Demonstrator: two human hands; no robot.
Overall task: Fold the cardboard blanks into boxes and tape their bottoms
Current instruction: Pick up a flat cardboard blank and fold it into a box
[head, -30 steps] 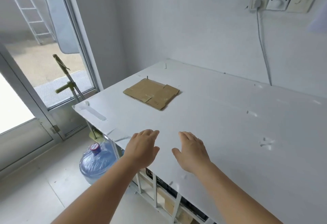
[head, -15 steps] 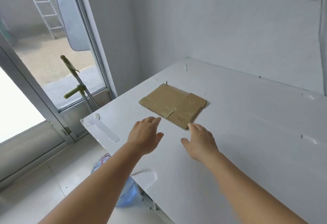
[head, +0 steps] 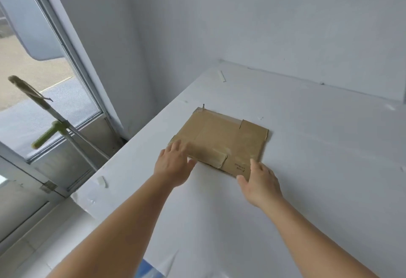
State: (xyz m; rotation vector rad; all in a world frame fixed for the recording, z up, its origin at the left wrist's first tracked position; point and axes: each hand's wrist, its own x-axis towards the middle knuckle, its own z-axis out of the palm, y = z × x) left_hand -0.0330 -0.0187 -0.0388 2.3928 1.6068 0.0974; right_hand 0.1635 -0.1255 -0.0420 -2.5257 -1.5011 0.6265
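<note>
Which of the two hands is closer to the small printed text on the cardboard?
The right hand: the print sits just beside its fingers on the cardboard blank; the left hand is farther.
</note>
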